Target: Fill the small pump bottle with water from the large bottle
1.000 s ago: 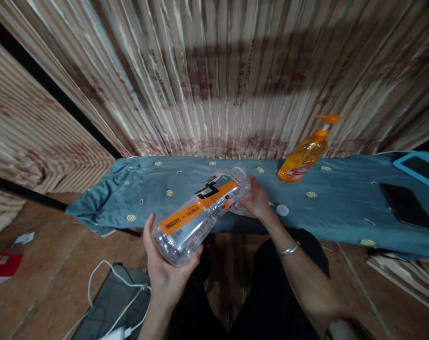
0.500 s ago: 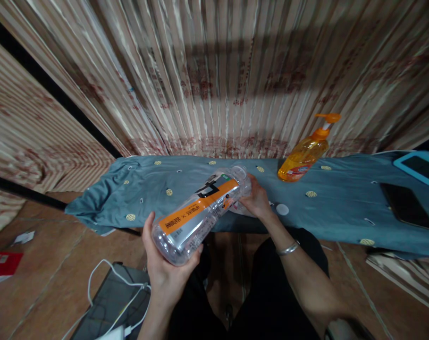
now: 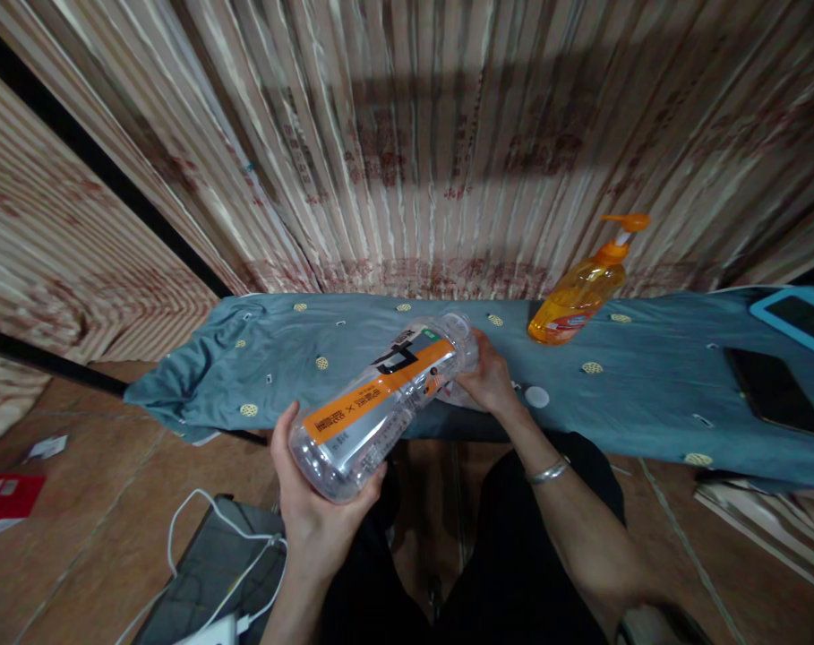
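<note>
Clear bottle (image 3: 372, 408) held tilted, left hand (image 3: 318, 524) clasping base, right hand (image 3: 491, 378) gripping neck end, pump bottle (image 3: 574, 305) on desk (image 3: 655, 403)

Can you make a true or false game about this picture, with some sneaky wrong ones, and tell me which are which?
1. The pump bottle stands on the blue-green cloth. True.
2. The left grip holds the clear bottle near its base. True.
3. The clear bottle is standing upright. False: it is tilted, with the right grip at its neck end.
4. The flat black device lies on the cloth. True.
5. The pump bottle's top is green. False: it is orange.
</note>
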`<state>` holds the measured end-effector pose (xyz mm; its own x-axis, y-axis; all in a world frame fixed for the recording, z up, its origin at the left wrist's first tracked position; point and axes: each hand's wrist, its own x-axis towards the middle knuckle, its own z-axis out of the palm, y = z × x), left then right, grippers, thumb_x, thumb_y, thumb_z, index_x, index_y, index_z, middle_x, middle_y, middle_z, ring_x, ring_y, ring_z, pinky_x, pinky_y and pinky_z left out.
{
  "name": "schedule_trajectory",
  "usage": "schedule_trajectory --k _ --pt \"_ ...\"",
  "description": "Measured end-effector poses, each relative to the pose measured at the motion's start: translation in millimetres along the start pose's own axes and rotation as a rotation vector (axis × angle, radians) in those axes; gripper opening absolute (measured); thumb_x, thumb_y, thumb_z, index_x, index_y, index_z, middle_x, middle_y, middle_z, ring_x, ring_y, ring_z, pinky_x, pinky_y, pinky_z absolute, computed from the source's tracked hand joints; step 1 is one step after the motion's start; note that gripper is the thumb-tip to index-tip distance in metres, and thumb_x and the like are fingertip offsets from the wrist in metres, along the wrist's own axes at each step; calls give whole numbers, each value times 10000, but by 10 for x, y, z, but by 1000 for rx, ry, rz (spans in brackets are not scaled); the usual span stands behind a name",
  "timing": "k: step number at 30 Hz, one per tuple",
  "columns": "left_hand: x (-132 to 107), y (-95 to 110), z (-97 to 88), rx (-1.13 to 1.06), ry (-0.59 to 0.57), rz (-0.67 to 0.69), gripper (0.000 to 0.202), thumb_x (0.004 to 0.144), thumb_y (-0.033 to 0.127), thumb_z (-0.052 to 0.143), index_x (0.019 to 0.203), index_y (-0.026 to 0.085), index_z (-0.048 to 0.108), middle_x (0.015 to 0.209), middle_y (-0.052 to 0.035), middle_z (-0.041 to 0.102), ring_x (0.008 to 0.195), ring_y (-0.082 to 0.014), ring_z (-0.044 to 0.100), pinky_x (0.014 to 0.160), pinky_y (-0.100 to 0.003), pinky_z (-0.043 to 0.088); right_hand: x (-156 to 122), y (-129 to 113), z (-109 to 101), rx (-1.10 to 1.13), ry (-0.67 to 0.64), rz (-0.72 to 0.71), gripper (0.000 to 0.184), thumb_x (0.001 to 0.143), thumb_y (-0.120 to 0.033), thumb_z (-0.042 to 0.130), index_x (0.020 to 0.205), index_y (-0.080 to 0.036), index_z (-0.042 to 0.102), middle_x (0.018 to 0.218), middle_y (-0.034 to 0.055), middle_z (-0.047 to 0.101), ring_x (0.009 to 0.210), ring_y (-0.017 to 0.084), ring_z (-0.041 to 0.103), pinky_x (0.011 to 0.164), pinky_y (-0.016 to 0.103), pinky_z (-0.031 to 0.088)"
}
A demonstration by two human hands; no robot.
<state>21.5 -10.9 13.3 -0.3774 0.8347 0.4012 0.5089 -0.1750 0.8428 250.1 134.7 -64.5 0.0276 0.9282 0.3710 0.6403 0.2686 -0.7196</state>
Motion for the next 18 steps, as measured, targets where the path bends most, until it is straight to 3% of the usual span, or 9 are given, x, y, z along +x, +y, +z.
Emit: schedule_trajectory --k 18 --pt "11 22 -14 69 10 65 969 475 360 855 1307 238 373 1210 -58 456 1095 -238 526 964 -367 471 2 15 -2 79 -14 21 418 973 -389 589 1285 -129 491 1142 105 510 985 207 550 863 390 505"
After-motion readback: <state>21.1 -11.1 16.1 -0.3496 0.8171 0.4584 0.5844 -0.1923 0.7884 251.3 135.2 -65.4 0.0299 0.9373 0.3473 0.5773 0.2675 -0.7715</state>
